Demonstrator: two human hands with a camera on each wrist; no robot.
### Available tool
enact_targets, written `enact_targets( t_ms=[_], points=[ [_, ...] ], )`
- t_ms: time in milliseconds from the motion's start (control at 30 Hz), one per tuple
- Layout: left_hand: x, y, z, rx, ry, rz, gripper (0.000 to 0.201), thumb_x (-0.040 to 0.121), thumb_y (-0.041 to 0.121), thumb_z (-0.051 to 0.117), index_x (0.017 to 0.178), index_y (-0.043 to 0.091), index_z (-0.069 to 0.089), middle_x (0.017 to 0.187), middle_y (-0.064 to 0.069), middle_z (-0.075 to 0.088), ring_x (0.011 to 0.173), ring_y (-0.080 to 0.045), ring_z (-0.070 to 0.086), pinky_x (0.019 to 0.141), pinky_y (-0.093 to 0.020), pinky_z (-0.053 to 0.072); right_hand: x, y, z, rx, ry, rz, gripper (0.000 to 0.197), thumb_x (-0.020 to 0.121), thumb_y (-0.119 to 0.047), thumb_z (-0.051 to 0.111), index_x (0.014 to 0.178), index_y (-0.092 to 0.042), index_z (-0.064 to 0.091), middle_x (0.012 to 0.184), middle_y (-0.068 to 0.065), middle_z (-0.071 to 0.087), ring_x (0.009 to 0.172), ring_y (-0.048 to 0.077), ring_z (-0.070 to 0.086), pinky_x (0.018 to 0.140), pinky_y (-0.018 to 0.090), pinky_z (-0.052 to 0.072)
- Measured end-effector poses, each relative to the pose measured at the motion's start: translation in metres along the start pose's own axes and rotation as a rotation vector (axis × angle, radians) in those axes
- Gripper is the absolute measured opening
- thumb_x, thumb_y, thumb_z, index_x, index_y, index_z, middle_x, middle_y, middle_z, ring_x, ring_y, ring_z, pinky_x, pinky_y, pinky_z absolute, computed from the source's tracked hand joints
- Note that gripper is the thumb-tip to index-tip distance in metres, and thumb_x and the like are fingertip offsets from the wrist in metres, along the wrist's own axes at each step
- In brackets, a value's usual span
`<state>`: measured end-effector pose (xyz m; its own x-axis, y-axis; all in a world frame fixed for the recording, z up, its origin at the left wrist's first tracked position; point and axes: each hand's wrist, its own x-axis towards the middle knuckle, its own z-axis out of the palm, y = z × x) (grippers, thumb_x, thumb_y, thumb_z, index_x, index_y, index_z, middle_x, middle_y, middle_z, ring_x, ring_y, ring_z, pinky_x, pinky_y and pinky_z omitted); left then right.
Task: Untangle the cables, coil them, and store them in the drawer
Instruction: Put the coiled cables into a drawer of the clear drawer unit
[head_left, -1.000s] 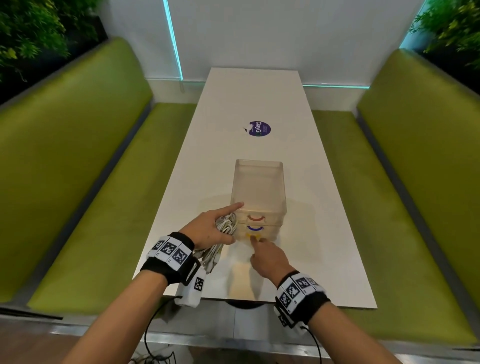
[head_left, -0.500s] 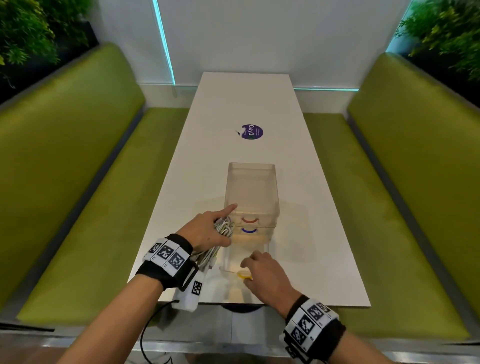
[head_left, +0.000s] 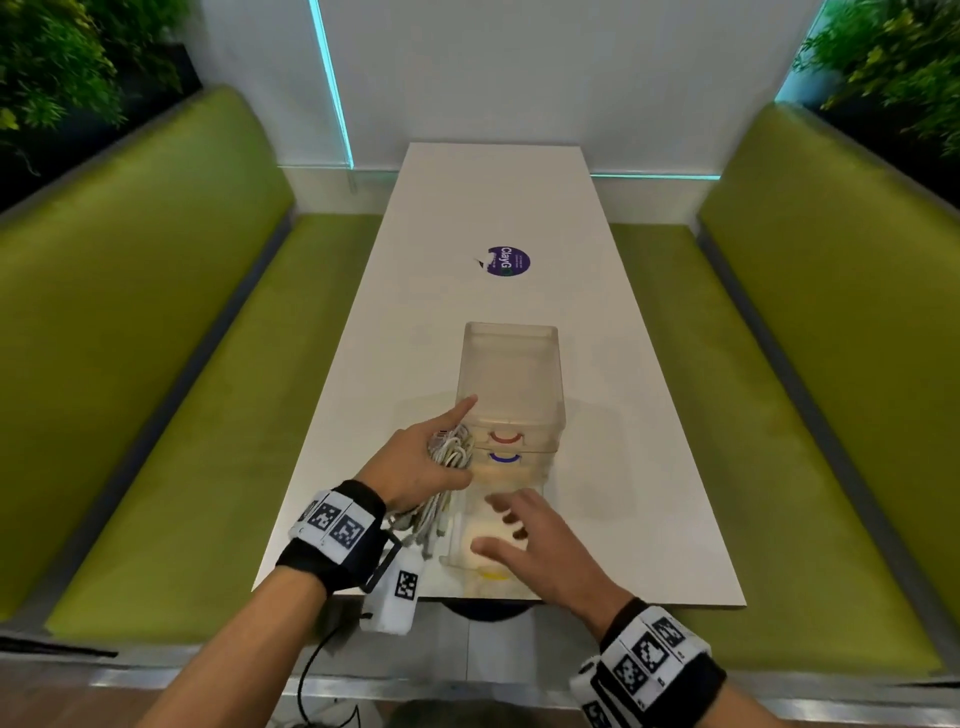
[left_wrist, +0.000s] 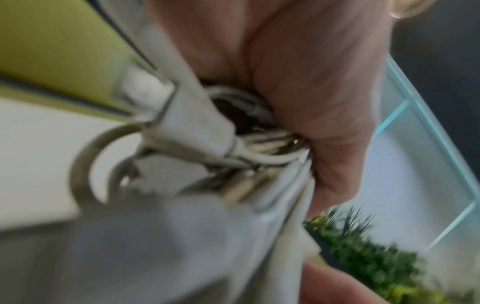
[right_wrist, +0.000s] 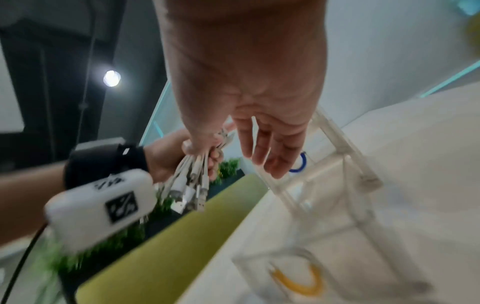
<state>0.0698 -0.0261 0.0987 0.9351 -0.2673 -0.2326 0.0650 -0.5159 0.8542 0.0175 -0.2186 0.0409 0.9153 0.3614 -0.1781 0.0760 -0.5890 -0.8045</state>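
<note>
A clear plastic drawer unit (head_left: 511, 374) stands on the white table (head_left: 488, 208), with a red handle (head_left: 506, 437) above a blue handle (head_left: 505, 458). Its bottom drawer (head_left: 453, 535), with a yellow handle (right_wrist: 296, 281), is pulled out toward the table's near edge. My left hand (head_left: 415, 467) grips a bundle of white cables (head_left: 452, 449) just left of the unit, with its index finger stretched against the unit's side. The plug ends (right_wrist: 192, 185) hang below the fist. My right hand (head_left: 535, 545) hovers over the drawer with fingers spread, holding nothing.
A round purple sticker (head_left: 504, 261) lies on the table beyond the unit. Green padded benches (head_left: 156, 389) run along both sides. The pulled-out drawer reaches almost to the table's near edge (head_left: 493, 600).
My right hand drew the bottom drawer out toward me by its yellow handle, then let go and now spreads over it. The left hand with the cables stayed put.
</note>
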Motion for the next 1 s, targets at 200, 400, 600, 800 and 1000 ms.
enact_targets(
  t_ms=[200, 400, 600, 800, 1000],
  points=[
    [-0.034, 0.018, 0.042, -0.770, 0.217, 0.210, 0.051, 0.077, 0.003, 0.066, 0.122, 0.021, 0.051, 0.089, -0.008, 0.058, 0.082, -0.024, 0.059, 0.073, -0.038, 0.052, -0.005, -0.058, -0.014, 0.535, -0.150, -0.084, 0.067, 0.081, -0.020, 0.072, 0.137, -0.022, 0.036, 0.127, -0.019, 0.052, 0.115, -0.012, 0.051, 0.088, 0.007, 0.042],
    [-0.040, 0.009, 0.054, -0.592, 0.213, 0.230, 0.070, 0.077, 0.057, 0.065, 0.137, 0.039, 0.035, 0.143, 0.016, 0.042, 0.141, -0.007, 0.028, 0.112, -0.040, 0.033, -0.012, -0.059, -0.011, 0.640, -0.127, -0.033, 0.042, 0.084, -0.010, 0.070, 0.122, -0.018, 0.055, 0.107, 0.014, 0.067, 0.091, 0.033, 0.067, 0.071, 0.044, 0.058],
    [-0.022, -0.009, 0.036, -0.291, 0.259, 0.025, 0.095, 0.050, 0.098, 0.037, 0.135, 0.058, 0.021, 0.159, 0.018, -0.002, 0.147, -0.008, -0.002, 0.117, -0.054, 0.013, -0.006, -0.029, -0.015, 0.354, -0.039, 0.189, 0.014, 0.078, -0.017, 0.064, 0.091, -0.021, 0.062, 0.074, 0.001, 0.062, 0.062, 0.016, 0.057, 0.054, 0.032, 0.049],
    [0.026, -0.002, 0.020, 0.060, 0.344, 0.141, 0.076, 0.078, 0.070, 0.051, 0.144, 0.049, 0.018, 0.159, 0.008, -0.011, 0.147, -0.016, -0.007, 0.117, -0.054, 0.017, 0.031, -0.010, -0.022, -0.541, -0.020, 0.317, 0.032, 0.087, -0.026, 0.050, 0.116, -0.014, 0.050, 0.111, 0.013, 0.064, 0.098, 0.034, 0.062, 0.076, 0.035, 0.049],
    [0.063, -0.011, 0.025, 0.593, 0.068, 0.187, 0.044, 0.100, 0.028, 0.043, 0.143, 0.035, 0.035, 0.160, -0.007, 0.011, 0.146, -0.035, 0.002, 0.118, -0.046, 0.012, 0.051, -0.021, -0.005, -0.905, -0.278, 0.347, 0.034, 0.099, -0.018, 0.037, 0.125, -0.007, 0.054, 0.132, 0.010, 0.056, 0.120, 0.027, 0.054, 0.096, 0.035, 0.044]
  ],
)
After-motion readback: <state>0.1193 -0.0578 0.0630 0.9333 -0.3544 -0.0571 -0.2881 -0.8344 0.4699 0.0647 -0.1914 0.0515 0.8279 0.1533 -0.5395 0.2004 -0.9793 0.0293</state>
